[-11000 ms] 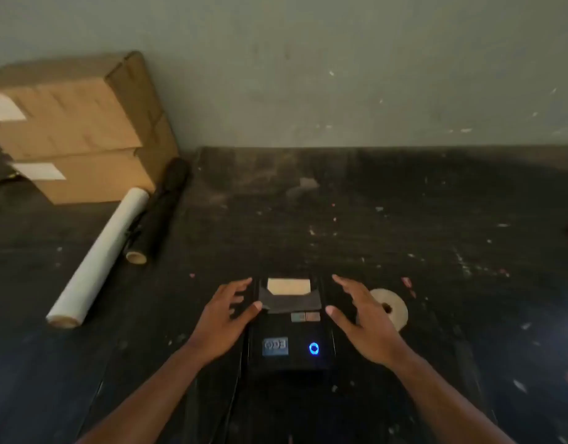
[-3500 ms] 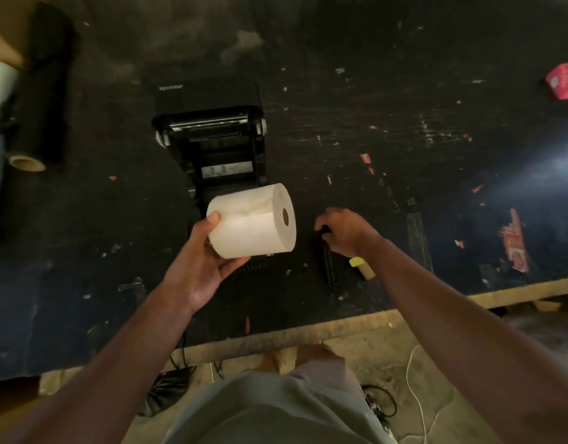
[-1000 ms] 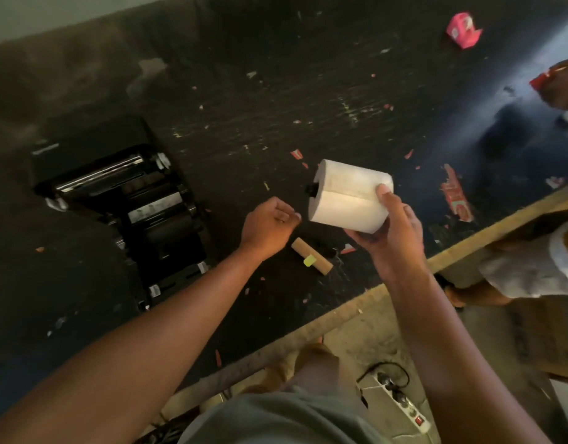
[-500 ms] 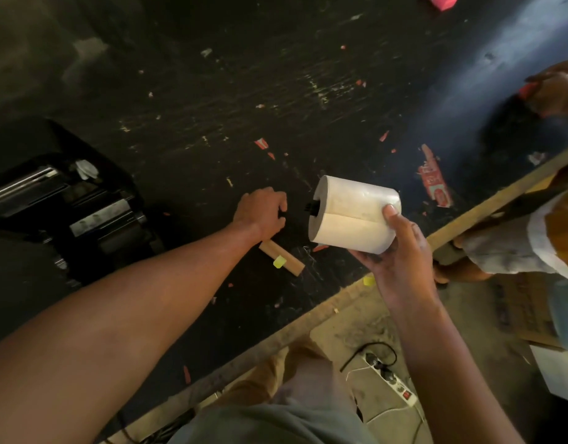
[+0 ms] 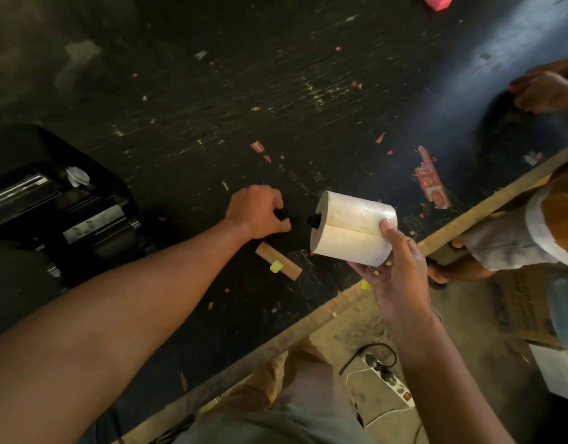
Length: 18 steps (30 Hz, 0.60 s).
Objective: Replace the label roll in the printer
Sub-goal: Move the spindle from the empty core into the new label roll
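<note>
The black label printer [image 5: 67,216] stands at the left with its lid open and its roll bay showing. My right hand [image 5: 394,277] holds a full white label roll [image 5: 353,232] over the table's front edge; a black spindle end [image 5: 314,220] sticks out of its left side. My left hand [image 5: 258,211] rests on the table just left of the roll, fingers curled on a small black piece [image 5: 280,214], mostly hidden. An empty brown cardboard core [image 5: 278,260] with a yellow tag lies below that hand.
The dark table [image 5: 276,91] is littered with red paper scraps, a red torn label [image 5: 431,182] and a pink object [image 5: 436,0] at the top. Another person's hand [image 5: 545,91] and leg are at the right. A power strip [image 5: 388,378] lies on the floor.
The roll went from my left hand to my right hand, with a spindle now in it. In the last second my left hand moved slightly toward the roll, curled on a black piece.
</note>
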Tool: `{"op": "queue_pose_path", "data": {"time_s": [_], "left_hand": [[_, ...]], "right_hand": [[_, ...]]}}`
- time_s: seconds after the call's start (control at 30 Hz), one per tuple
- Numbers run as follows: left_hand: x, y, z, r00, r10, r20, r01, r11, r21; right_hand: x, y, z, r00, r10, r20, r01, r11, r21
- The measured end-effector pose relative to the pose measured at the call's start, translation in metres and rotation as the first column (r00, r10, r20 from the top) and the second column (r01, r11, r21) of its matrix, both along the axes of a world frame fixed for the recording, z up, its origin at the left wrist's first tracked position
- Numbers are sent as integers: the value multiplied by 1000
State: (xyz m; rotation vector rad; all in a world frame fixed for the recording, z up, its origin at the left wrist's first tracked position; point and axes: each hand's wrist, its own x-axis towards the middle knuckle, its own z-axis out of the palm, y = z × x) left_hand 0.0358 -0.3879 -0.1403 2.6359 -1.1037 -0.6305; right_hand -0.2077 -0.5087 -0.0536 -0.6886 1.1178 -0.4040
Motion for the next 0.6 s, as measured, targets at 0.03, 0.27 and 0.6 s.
{"op": "queue_pose_path", "data": {"time_s": [0.03,0.27,0.6], "left_hand": [[6,-2,7,985,128,-116,-137,987,-80],[19,38,68,287,81,-955,-703,695,-152],[-30,125,93,360,42,-932,-748,610,-261]], "right_hand": [[1,1,0,1000,3,3,-3,1000,2],[16,17,16,999,12,41,-14,998,59],[49,66,31,982,177,64,-182,978,97]]}}
